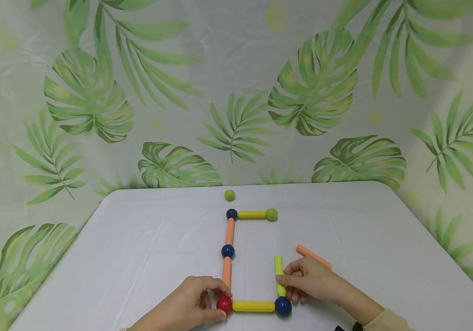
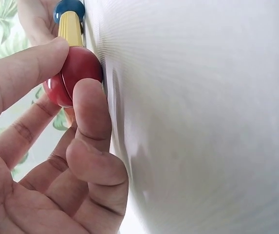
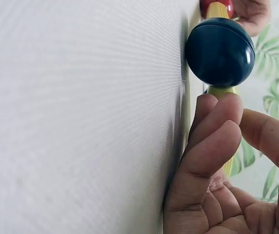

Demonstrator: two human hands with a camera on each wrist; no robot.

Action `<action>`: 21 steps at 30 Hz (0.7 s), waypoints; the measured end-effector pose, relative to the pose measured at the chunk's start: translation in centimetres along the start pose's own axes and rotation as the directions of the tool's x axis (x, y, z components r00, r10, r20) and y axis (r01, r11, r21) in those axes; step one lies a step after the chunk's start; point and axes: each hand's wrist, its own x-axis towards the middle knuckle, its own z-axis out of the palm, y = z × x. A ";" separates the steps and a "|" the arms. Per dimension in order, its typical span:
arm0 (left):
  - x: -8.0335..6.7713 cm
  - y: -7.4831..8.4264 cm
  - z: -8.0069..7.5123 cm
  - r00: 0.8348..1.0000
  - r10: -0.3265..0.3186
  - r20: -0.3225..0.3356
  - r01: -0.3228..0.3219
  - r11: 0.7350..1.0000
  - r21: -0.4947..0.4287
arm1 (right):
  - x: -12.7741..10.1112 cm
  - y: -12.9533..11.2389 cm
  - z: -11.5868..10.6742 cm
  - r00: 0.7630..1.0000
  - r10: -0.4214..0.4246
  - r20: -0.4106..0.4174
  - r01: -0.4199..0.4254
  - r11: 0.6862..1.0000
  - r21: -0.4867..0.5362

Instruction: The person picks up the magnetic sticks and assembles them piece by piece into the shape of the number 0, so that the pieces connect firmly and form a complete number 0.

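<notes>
My left hand (image 1: 197,301) holds a red ball (image 1: 224,305) between thumb and fingers; the left wrist view shows the same red ball (image 2: 81,73) up close. From it a yellow stick (image 1: 254,306) runs right to a blue ball (image 1: 283,306). My right hand (image 1: 313,279) pinches a lime-green stick (image 1: 279,266), whose near end meets that blue ball. In the right wrist view the blue ball (image 3: 220,52) sits just beyond the fingertips. An orange stick (image 1: 227,271) leads away from the red ball to another blue ball (image 1: 228,251).
Beyond, a second orange stick (image 1: 230,231), a far blue ball (image 1: 231,214), a yellow stick (image 1: 251,214) and a green ball (image 1: 271,214) continue the chain. A loose green ball (image 1: 230,195) lies near the table's back edge. Another orange stick (image 1: 313,256) lies behind my right hand on the white table (image 1: 158,239).
</notes>
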 end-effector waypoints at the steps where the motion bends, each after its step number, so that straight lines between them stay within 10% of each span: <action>1: 0.0 0.0 0.0 1.000 0.002 0.001 -0.002 1.000 0.001 | 0.0 0.1 0.0 1.000 -0.005 0.005 0.005 1.000 0.002; 13: 0.4 1.0 -1.9 0.998 -0.009 0.065 0.000 0.991 0.131 | -0.2 0.2 -0.2 0.999 -0.025 0.022 0.024 1.000 0.017; 21: 4.1 1.0 -6.6 0.995 0.077 -0.059 -0.054 0.947 0.316 | -0.1 0.3 -0.2 0.999 -0.024 0.021 0.024 0.999 0.023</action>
